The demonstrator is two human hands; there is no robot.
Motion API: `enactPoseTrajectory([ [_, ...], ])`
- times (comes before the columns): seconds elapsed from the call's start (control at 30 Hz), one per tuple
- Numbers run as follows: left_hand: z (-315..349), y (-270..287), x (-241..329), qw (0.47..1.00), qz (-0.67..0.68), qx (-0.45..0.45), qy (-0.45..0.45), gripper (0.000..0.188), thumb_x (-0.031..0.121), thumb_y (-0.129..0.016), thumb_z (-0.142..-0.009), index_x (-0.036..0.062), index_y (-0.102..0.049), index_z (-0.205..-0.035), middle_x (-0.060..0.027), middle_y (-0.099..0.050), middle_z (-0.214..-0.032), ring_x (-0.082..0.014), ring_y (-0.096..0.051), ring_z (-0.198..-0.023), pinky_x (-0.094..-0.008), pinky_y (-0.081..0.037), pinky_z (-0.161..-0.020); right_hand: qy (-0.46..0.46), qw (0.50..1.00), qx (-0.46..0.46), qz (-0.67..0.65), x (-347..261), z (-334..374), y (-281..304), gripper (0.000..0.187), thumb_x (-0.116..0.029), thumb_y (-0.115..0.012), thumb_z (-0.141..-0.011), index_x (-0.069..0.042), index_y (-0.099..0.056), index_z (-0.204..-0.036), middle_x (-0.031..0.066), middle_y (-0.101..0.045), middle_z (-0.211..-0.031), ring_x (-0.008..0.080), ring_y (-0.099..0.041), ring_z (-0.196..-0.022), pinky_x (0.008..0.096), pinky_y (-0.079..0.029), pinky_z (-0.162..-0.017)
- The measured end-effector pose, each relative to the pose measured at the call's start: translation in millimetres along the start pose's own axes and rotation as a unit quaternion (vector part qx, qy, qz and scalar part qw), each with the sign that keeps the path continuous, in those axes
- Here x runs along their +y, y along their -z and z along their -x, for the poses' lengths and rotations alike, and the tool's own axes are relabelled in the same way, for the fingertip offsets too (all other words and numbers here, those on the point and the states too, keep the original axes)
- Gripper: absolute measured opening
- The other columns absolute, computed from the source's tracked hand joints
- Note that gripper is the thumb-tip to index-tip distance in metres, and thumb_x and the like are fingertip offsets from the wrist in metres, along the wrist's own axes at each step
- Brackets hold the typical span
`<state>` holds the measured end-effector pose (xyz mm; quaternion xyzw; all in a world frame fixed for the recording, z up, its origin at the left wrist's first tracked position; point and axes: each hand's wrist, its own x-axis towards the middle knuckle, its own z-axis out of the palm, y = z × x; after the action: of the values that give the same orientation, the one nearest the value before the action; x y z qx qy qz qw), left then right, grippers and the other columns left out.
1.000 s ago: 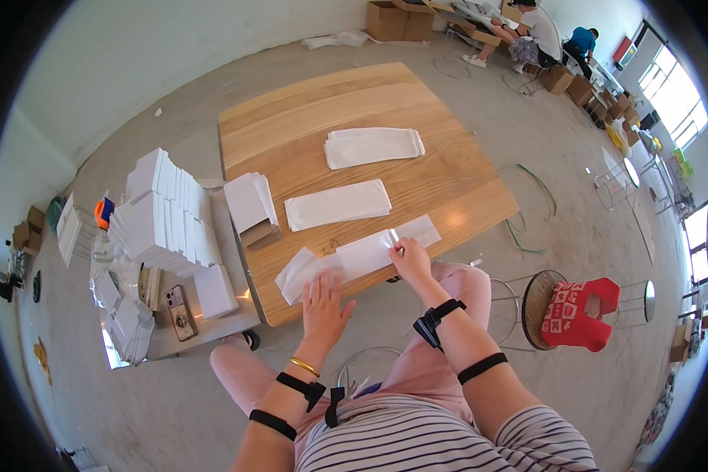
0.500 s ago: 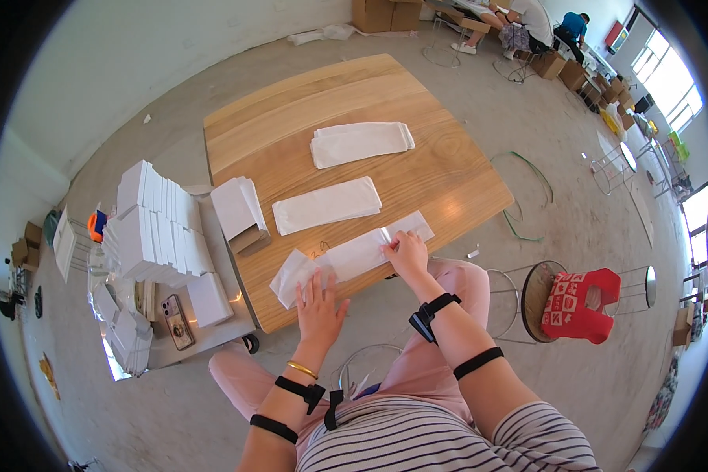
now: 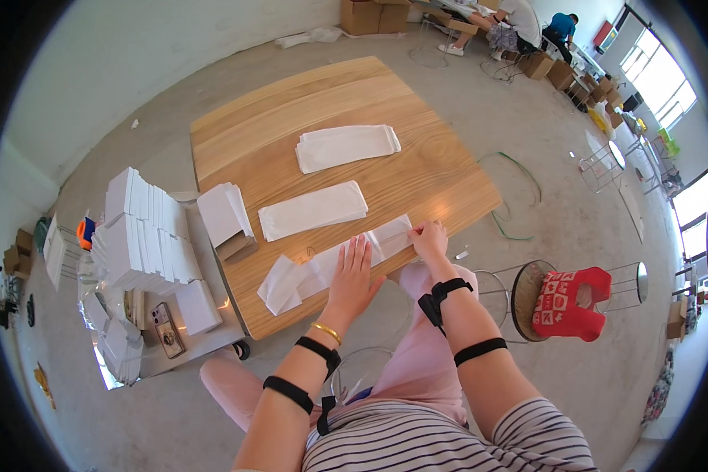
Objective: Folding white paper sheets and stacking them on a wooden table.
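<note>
A long, thin white sleeve-like sheet [image 3: 315, 275] lies along the near edge of the wooden table [image 3: 440, 165], its left end folded over at an angle. My left hand [image 3: 354, 271] rests flat on the middle of it, fingers stretched out. At the sheet's right end, my right hand [image 3: 430, 238] has its fingers pinched together on the edge. Beyond it lies a flat stack of similar white sheets [image 3: 313, 210], and farther back another stack [image 3: 348, 148]. To the left stands an upright white box [image 3: 226, 220] with a brown side.
A metal cart [image 3: 212, 334] on the left bears tall stacks of white boxes [image 3: 145, 236] and a phone [image 3: 167, 330]. On the right, a red bag [image 3: 572, 303] sits on a round stool [image 3: 525, 303]. Two people work at far tables, near cardboard boxes [image 3: 374, 16].
My left hand has slid right from the folded end to the sheet's middle. My right hand has moved right to its far end. The whole view has shifted slightly.
</note>
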<state>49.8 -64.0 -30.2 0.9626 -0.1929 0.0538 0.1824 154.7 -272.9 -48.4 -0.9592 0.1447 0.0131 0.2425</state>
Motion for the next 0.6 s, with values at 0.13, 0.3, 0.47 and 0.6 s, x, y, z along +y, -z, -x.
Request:
enactPoseTrajectory([
  [0.13,-11.3,-15.5,-6.5,0.999,-0.021,-0.029,0.012,0.085,0.047,-0.053,-0.095,-0.0081,-0.022,-0.151,-0.0231,-0.019,-0.16,-0.0355,-0.016,-0.15,-0.0489,-0.012,-0.123,0.023,0.998,0.009,-0.05,2.9,-0.8,6.0,0.018,-0.025,-0.075,-0.078,-0.008,-0.07,-0.081,0.014,-0.068,-0.092,0.0327,-0.064,-0.094,0.0461,-0.051,-0.082],
  [0.3,-10.2,-22.6,-9.3,0.999,-0.02,-0.033,0.015,0.083,0.053,-0.047,-0.096,-0.004,-0.025,-0.152,-0.0207,-0.021,-0.161,-0.0346,-0.015,-0.151,-0.0499,-0.01,-0.123,0.05,0.991,0.008,-0.12,5.0,2.6,15.4,0.017,-0.019,-0.074,-0.078,-0.006,-0.066,-0.086,0.0133,-0.069,-0.083,0.0312,-0.068,-0.082,0.0424,-0.053,-0.073],
  [0.47,-5.8,-16.9,-7.8,0.997,-0.047,-0.046,-0.029,0.074,0.052,-0.046,-0.098,0.0104,-0.026,-0.156,-0.0209,-0.017,-0.162,-0.036,-0.015,-0.151,-0.0534,-0.01,-0.122,0.11,0.97,0.037,-0.215,-13.9,12.9,22.2,0.017,-0.01,-0.071,-0.08,-0.005,-0.06,-0.092,0.0136,-0.068,-0.082,0.0302,-0.067,-0.078,0.0389,-0.053,-0.07],
  [0.6,0.8,3.8,-2.7,0.998,-0.04,-0.038,-0.02,0.072,0.053,-0.046,-0.098,0.0148,-0.028,-0.156,-0.0188,-0.017,-0.163,-0.036,-0.014,-0.151,-0.0542,-0.011,-0.121,0.145,0.965,0.013,-0.22,-51.9,36.1,31.5,0.015,-0.007,-0.069,-0.08,-0.005,-0.059,-0.091,0.014,-0.067,-0.081,0.0311,-0.067,-0.078,0.0401,-0.053,-0.07],
])
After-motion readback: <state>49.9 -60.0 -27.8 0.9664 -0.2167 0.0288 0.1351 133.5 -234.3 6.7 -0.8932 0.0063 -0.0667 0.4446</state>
